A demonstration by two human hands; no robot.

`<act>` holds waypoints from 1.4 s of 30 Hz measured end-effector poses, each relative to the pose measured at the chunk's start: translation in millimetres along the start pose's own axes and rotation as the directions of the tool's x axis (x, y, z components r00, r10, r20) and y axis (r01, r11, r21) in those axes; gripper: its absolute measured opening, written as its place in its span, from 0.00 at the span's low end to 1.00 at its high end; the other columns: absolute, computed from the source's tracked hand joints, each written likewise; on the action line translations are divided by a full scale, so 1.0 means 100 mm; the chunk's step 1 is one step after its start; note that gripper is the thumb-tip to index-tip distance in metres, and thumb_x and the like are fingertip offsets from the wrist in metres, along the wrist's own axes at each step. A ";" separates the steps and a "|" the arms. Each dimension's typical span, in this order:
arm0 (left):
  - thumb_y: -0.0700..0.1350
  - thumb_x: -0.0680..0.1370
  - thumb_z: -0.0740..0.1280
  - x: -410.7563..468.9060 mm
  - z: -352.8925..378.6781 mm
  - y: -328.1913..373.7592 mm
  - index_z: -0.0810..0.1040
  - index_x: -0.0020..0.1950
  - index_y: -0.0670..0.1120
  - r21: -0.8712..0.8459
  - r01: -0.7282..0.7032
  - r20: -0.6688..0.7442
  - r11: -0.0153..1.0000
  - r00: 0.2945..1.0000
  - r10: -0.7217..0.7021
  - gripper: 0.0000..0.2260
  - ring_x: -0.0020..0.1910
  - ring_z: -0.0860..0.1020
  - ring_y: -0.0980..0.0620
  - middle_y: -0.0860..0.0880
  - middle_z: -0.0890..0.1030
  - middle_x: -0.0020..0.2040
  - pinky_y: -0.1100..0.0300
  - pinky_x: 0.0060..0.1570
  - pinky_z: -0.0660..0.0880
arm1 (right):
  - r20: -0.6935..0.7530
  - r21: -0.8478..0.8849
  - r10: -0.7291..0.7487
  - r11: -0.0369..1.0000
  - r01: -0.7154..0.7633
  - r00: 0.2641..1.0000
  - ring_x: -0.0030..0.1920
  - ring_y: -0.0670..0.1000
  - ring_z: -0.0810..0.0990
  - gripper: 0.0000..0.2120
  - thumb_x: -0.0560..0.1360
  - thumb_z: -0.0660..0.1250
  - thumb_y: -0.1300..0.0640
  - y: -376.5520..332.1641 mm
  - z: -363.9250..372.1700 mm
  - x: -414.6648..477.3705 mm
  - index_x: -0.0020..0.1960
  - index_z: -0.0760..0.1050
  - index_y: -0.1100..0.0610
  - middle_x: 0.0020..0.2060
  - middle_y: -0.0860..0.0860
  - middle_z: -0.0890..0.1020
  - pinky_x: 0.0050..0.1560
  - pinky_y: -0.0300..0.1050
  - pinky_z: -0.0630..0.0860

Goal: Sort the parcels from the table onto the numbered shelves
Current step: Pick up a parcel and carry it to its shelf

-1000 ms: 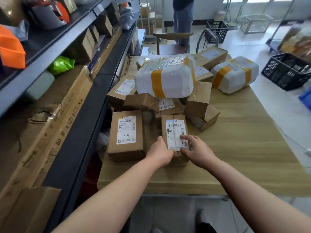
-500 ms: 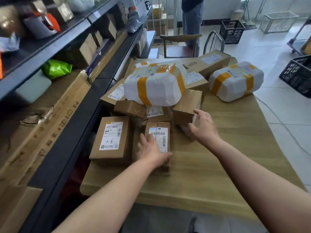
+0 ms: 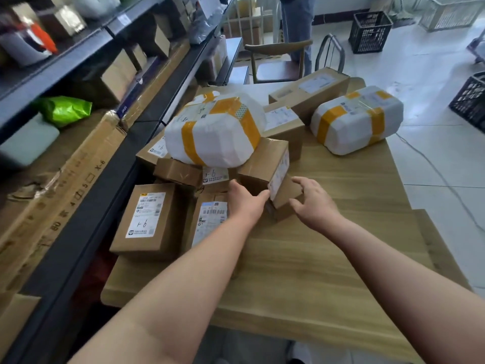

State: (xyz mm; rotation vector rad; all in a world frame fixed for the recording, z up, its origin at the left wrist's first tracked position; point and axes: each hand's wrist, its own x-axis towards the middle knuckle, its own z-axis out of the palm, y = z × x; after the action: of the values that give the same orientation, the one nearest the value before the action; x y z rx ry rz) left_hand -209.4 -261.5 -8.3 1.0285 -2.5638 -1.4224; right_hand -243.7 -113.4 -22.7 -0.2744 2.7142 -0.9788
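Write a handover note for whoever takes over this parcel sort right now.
Left hand: open, fingers against the tilted cardboard box.
Right hand: cups the small cardboard box at its foot; grip unclear.
On the table: box pile topped by a white taped parcel; second white parcel far right.
Done: unclear; shelves already hold parcels.
Left: every parcel on the table.

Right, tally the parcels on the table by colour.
White parcels: 2
Brown boxes: 9 in view
Total: 11; the pile may hide more.
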 end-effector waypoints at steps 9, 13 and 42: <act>0.51 0.72 0.75 0.11 0.28 0.12 0.65 0.66 0.46 -0.077 0.034 -0.078 0.996 0.996 -0.040 0.29 0.65 0.72 0.46 0.47 0.74 0.63 0.54 0.61 0.70 | 0.069 -0.026 -0.074 0.997 0.076 0.995 0.70 0.50 0.67 0.27 0.77 0.64 0.55 0.10 -0.09 0.10 0.75 0.62 0.50 0.72 0.48 0.66 0.66 0.46 0.66; 0.51 0.75 0.70 0.03 0.34 0.12 0.67 0.65 0.45 -0.071 0.044 -0.102 0.996 0.993 -0.051 0.23 0.61 0.75 0.45 0.47 0.76 0.58 0.58 0.55 0.70 | 0.065 0.000 -0.049 0.999 0.049 0.997 0.72 0.51 0.65 0.30 0.77 0.65 0.55 0.15 -0.08 0.09 0.77 0.58 0.53 0.74 0.49 0.64 0.68 0.46 0.64; 0.40 0.74 0.68 0.18 -0.44 0.07 0.59 0.74 0.47 -0.182 0.003 -0.137 0.983 0.990 -0.028 0.31 0.66 0.71 0.45 0.46 0.69 0.69 0.50 0.63 0.72 | -0.171 -0.010 -0.263 0.964 0.265 0.950 0.75 0.53 0.56 0.32 0.76 0.66 0.54 -0.75 -0.09 0.44 0.76 0.57 0.53 0.76 0.51 0.59 0.74 0.55 0.57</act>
State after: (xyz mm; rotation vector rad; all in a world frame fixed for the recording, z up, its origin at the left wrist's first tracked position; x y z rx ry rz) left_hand -212.8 -301.5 18.0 1.0800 -2.2868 -1.4971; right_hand -281.5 -175.8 25.4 -0.5903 2.8767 -1.1381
